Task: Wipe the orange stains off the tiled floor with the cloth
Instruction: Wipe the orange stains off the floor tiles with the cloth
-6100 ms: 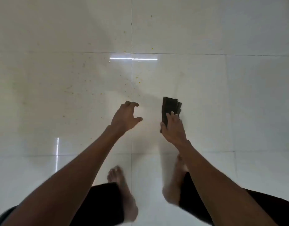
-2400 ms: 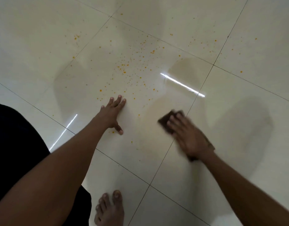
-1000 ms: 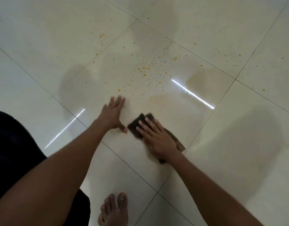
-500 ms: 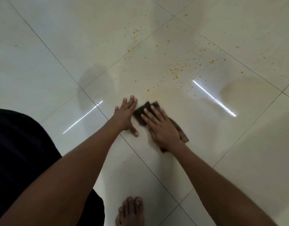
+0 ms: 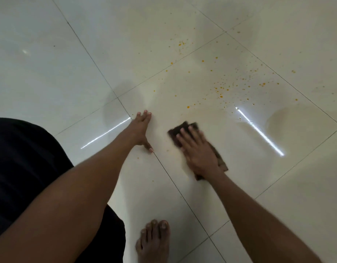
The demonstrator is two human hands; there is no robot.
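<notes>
both hands (image 5: pixel 142 128) (image 5: pixel 199 150) flat, arms extended fwd.

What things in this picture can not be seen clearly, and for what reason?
1. Floor beneath the cloth, head view: hidden by the cloth and the right hand, so stains there are unknown.
2. Cloth's full shape: mostly covered by that hand, its edge blurred.
3. Orange stains: the finest specks are too small to count.
4. Floor under the left hand: hidden by the palm.
5. Bare foot: cut off by the bottom edge.
</notes>
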